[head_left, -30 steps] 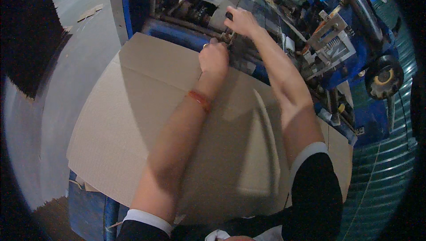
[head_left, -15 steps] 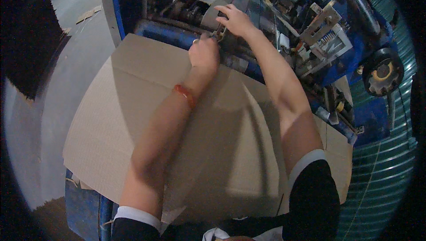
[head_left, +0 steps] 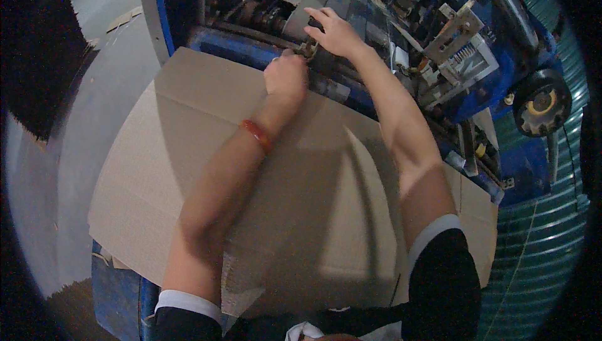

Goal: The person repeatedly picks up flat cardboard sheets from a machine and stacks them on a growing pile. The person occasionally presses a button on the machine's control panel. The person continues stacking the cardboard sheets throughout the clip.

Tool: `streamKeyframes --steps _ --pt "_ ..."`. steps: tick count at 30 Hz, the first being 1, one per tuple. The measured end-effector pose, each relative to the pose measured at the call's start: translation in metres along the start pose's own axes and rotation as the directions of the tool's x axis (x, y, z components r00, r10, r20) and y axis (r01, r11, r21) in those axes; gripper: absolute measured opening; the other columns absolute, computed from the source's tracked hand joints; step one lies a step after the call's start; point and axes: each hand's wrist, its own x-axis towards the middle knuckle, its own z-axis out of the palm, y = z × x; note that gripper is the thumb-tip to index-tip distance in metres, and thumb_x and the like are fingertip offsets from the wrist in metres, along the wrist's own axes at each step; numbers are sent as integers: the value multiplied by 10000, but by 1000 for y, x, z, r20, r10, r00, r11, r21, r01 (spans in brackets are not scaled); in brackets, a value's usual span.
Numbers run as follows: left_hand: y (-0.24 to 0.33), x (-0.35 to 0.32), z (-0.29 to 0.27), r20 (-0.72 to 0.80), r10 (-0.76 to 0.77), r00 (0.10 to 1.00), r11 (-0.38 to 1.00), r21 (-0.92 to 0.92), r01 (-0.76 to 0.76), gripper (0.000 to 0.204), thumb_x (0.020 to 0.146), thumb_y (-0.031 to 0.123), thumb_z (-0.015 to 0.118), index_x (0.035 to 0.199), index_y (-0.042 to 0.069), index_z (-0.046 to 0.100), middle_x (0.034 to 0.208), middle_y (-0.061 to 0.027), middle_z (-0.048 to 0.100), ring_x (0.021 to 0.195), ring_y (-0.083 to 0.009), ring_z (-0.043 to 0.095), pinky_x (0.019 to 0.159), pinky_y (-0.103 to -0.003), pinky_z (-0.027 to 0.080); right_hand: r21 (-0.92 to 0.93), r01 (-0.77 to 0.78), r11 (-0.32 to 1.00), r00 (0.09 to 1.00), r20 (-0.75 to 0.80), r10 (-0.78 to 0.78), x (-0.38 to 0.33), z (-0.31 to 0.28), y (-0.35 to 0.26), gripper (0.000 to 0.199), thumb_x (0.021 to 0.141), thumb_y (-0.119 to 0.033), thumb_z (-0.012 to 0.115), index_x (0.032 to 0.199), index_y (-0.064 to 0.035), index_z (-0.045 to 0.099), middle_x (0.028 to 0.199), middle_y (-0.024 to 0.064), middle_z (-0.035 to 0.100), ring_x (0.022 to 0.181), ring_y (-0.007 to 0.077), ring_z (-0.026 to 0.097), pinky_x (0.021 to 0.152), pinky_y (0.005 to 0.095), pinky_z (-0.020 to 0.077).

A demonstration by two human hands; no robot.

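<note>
At machine edge (head_left: 276, 33) — left hand (head_left: 285, 76) fisted; right hand (head_left: 335, 32) splayed

The left hand (head_left: 285, 77) is a fist, so its fingers are hidden. The small part by the right hand (head_left: 335, 30) is too tiny to tell. Both arms cover some cardboard sheet (head_left: 188, 153).
</note>
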Motion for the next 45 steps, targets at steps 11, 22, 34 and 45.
streamKeyframes --steps 11,22,34,45 --pt "6 -7 -16 52 15 999 998 64 -18 133 777 95 535 785 64 664 903 -104 609 797 -244 640 656 -333 537 -425 -201 882 960 95 265 41 10 -28 431 884 -435 388 1029 -70 566 977 228 606 927 390 580 805 469 460" --pt "-12 -27 -29 -16 49 999 985 -164 -51 316 765 176 607 1042 26 579 906 -145 603 800 -310 621 676 -381 524 -280 -421 863 906 -73 418 29 19 -40 385 891 -409 368 1005 -93 556 962 222 603 929 403 578 793 490 462" --pt "-156 -312 -235 -263 -461 848 883 -238 406 619 876 197 542 1326 -97 235 1383 -260 265 1299 -347 240 1064 -372 191 -275 -814 511 546 -65 835 -450 -216 -93 540 784 -250 596 1248 -22 441 1352 207 351 1246 344 341 1011 412 307" --pt "-179 -305 -205 -167 -533 829 825 114 554 627 814 354 622 1205 -94 424 1208 -252 455 1051 -357 467 954 -389 343 -249 -954 -170 -101 -268 958 -728 -249 -133 689 862 -507 417 1346 -27 316 1419 211 227 1304 372 225 1056 420 221"
